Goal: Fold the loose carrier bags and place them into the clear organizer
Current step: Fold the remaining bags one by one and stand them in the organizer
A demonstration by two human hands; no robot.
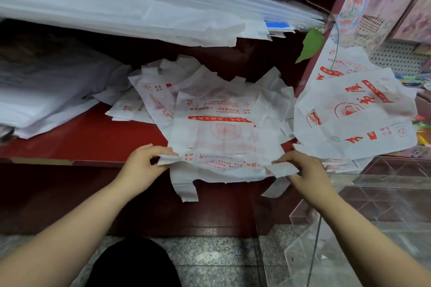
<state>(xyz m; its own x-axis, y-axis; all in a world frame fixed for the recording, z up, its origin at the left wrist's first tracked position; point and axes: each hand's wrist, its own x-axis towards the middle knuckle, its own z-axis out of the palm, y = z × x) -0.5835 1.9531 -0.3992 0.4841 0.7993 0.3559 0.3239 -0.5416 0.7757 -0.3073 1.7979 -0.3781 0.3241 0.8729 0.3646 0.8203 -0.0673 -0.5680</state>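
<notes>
A white carrier bag (224,147) with red print lies flat on the red shelf, its near end hanging over the front edge. My left hand (144,165) pinches its left handle strip and my right hand (305,170) pinches its right handle strip. Under and behind it lies a loose pile of similar bags (163,91). More printed bags (354,114) lie in a heap to the right. The clear organizer (373,223) stands at the lower right, below my right forearm.
Stacks of plain white bags (93,7) fill the shelf above and the left side (46,91). The red shelf's front edge (93,161) runs across the middle. Green leaves (311,44) hang at the upper right. Speckled stone floor (210,251) lies below.
</notes>
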